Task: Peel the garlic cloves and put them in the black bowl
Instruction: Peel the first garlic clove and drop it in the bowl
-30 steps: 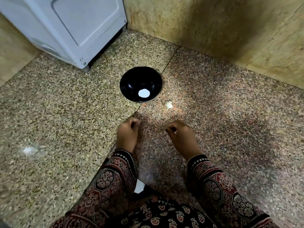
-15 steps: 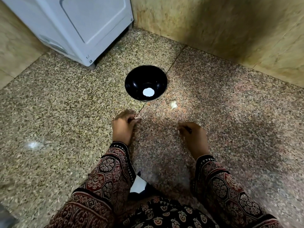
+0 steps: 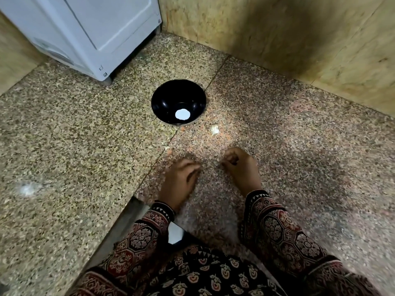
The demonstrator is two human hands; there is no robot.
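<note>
The black bowl (image 3: 162,103) stands on the speckled stone counter, with a bright white oval patch on its bottom. Just right of it lies one pale garlic clove (image 3: 214,129) on the counter. A small pale scrap of garlic skin (image 3: 167,148) lies nearer to me. My left hand (image 3: 181,178) hovers low over the counter below the bowl, blurred, its fingers loosely curled with nothing seen in them. My right hand (image 3: 241,167) is beside it, fingers curled in against the thumb. Whether it holds anything is hidden.
A white appliance (image 3: 89,33) stands at the back left, close behind the bowl. Stone walls (image 3: 277,39) close off the back and right. The counter's front edge (image 3: 128,214) steps in by my left sleeve. A pale smudge (image 3: 27,189) marks the counter at the left.
My hands have come closer together again, the left shifting right and the right moving up towards the clove. The view has shifted slightly. Bowl and clove have stayed put.
</note>
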